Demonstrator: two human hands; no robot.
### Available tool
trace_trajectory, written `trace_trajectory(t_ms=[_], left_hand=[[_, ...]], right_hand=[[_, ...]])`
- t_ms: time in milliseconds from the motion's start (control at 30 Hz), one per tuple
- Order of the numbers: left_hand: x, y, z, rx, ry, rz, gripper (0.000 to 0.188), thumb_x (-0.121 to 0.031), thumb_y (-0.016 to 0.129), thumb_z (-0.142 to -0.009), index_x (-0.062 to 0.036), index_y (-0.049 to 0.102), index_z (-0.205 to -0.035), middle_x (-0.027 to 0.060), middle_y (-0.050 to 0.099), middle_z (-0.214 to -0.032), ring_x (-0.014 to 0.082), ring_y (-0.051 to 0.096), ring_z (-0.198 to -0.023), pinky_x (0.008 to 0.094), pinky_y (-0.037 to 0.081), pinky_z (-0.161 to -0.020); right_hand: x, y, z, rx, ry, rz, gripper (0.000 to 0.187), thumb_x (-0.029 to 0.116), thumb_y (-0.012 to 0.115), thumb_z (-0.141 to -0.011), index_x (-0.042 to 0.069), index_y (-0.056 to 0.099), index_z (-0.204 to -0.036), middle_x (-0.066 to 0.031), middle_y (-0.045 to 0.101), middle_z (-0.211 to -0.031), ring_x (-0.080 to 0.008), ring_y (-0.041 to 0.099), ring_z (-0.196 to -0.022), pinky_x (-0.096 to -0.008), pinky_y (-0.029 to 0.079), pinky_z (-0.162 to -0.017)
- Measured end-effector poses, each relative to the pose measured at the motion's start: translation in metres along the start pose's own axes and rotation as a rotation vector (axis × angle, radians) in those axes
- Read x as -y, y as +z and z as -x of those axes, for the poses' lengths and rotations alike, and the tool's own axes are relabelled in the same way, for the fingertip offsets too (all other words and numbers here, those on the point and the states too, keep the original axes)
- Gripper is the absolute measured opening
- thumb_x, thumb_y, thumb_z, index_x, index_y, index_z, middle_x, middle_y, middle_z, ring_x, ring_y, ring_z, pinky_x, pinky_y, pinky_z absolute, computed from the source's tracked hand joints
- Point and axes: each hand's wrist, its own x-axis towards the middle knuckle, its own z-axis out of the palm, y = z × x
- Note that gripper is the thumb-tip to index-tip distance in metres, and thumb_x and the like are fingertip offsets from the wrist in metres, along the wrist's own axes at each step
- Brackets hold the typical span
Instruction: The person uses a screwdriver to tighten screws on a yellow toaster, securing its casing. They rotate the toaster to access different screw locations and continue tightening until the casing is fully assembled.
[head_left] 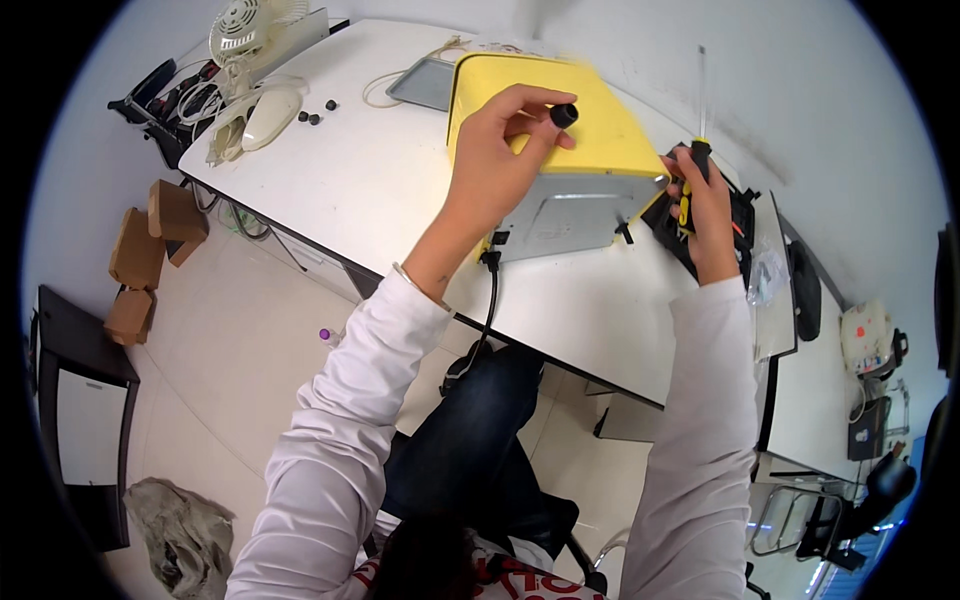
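My left hand (492, 160) is closed, pinching a small black cylindrical knob (564, 116) between thumb and fingers, above a yellow appliance (580, 95). This box-like appliance rests on the white table with a grey metal panel (575, 215) toward me. A black power cord (492, 290) runs from the panel's lower left corner, and a small black foot (625, 233) juts out near its lower right. On the right, my right hand (708, 215) is wrapped round the black-and-yellow handle of a screwdriver (702, 150), its shaft pointing up, beside the appliance's right corner.
Several small black knobs (314, 119) lie on the white table (350, 180) at left, near a white fan (245, 35) and cables. A grey tray (424, 84) sits behind the appliance. Under my right hand is an open black tool case (742, 220), with a clear plastic bag (768, 275) beside it.
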Motion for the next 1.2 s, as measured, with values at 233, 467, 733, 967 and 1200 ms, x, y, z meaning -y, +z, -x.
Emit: trace_trajectory(t_ms=[233,467,733,967,1200], left_hand=[[0.007,-0.015,0.01,-0.606,-0.381,0.625,0.034,-0.001,0.057,-0.087,-0.0047,0.05,-0.12,0.0074,0.061,-0.105,0.014,0.056,-0.098,0.0281,0.047,-0.084],[0.024,0.004,0.003,-0.715,-0.368,0.734,0.021,0.001,0.052,-0.089,0.0008,0.052,-0.11,0.0074,0.06,-0.095,0.0117,0.057,-0.087,0.0246,0.047,-0.077],[0.024,0.018,0.022,-0.701,-0.152,0.536,0.024,0.009,0.052,-0.083,0.0017,0.058,-0.105,0.0056,0.06,-0.094,0.0116,0.053,-0.083,0.0246,0.043,-0.084],[-0.015,0.027,0.05,-0.686,-0.024,0.158,0.026,0.011,0.052,-0.082,-0.0013,0.06,-0.102,0.0141,0.061,-0.097,0.0252,0.061,-0.095,0.0333,0.047,-0.087],[-0.028,0.031,0.073,-0.601,0.004,0.158,0.028,0.013,0.053,-0.081,-0.0015,0.061,-0.103,0.0204,0.059,-0.109,0.0342,0.052,-0.121,0.0323,0.049,-0.086]], right_hand=[[0.032,0.017,-0.06,0.287,0.163,0.262,0.041,0.037,0.062,-0.089,0.006,0.058,-0.116,-0.0071,0.063,-0.104,-0.015,0.057,-0.088,-0.0242,0.043,-0.073],[0.016,0.013,-0.079,0.283,0.086,0.498,0.042,0.037,0.061,-0.089,0.0,0.061,-0.108,-0.0049,0.063,-0.093,-0.0122,0.055,-0.083,-0.0242,0.042,-0.074],[0.026,0.01,-0.041,0.243,0.05,0.451,0.042,0.027,0.064,-0.09,-0.004,0.059,-0.118,-0.0057,0.065,-0.103,-0.0109,0.058,-0.093,-0.0239,0.045,-0.082],[0.028,0.005,-0.002,0.161,-0.002,0.338,0.04,0.021,0.055,-0.095,-0.003,0.051,-0.127,-0.0088,0.059,-0.117,-0.0159,0.058,-0.103,-0.0275,0.046,-0.087],[0.027,-0.006,0.03,0.222,-0.075,0.212,0.042,0.022,0.05,-0.098,0.0,0.044,-0.133,-0.0086,0.056,-0.124,-0.0164,0.057,-0.11,-0.0292,0.048,-0.09]])
